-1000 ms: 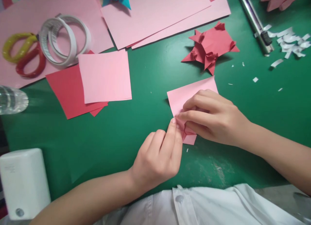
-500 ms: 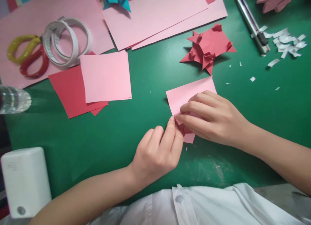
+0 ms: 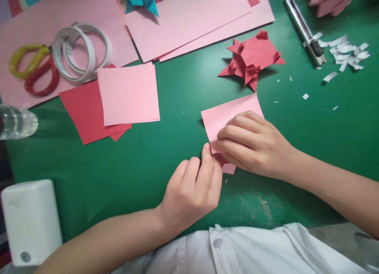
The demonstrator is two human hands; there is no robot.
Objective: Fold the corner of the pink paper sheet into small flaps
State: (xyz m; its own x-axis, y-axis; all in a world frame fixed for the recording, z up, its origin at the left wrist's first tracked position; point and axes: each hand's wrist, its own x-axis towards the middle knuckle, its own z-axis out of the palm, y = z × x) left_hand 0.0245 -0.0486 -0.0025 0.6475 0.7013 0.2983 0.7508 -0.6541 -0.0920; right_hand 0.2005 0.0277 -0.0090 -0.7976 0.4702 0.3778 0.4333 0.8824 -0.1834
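Note:
A sheet of pink paper point(image 3: 226, 108) lies on the green table under both my hands, its near part folded over. My right hand point(image 3: 250, 141) presses and pinches the fold from above, fingers together. My left hand point(image 3: 194, 183) is closed, with its index fingertip pinching the paper's left edge at the fold. Below the right fingers shows a small patch of red paper point(image 3: 220, 159), partly hidden by the hands. A folded red origami turtle-like figure point(image 3: 256, 55) rests just beyond the sheet.
Left of my hands lie pink square sheets point(image 3: 130, 94) over red sheets point(image 3: 84, 112). Tape rolls point(image 3: 89, 57), scissors point(image 3: 35, 68), a clear bottle point(image 3: 19, 122) and a white box point(image 3: 31, 222) stand further left. A cutter point(image 3: 304, 31) and white paper scraps point(image 3: 348, 53) lie at right.
My fingers have shifted very slightly along the fold at the paper's left edge. The view has moved a little; the other objects stay put.

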